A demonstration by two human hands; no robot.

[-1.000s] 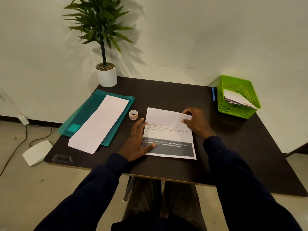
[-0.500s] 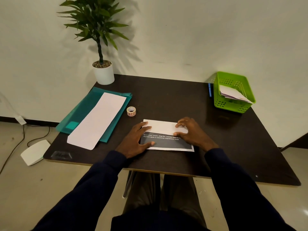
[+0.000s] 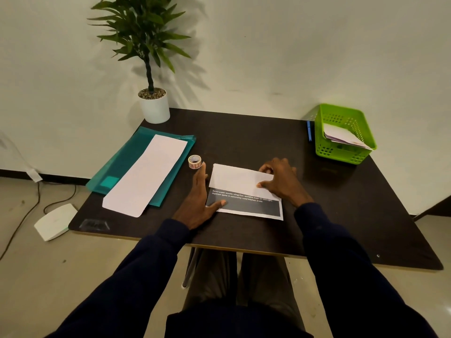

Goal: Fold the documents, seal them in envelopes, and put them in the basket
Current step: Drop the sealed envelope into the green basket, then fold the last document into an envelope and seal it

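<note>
Left hand: flat, fingers straight, thumb pressing the printed document at its left edge. Right hand: curled, pinching the folded flap. Document: centre of dark table. Green basket: far right corner. Tape roll: beside left fingertips.

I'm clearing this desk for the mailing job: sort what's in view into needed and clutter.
Job in hand: document, white envelope, small roll (probably for sealing), green basket.

Lying about: teal folder, potted plant, blue pen, white box on the floor.
</note>
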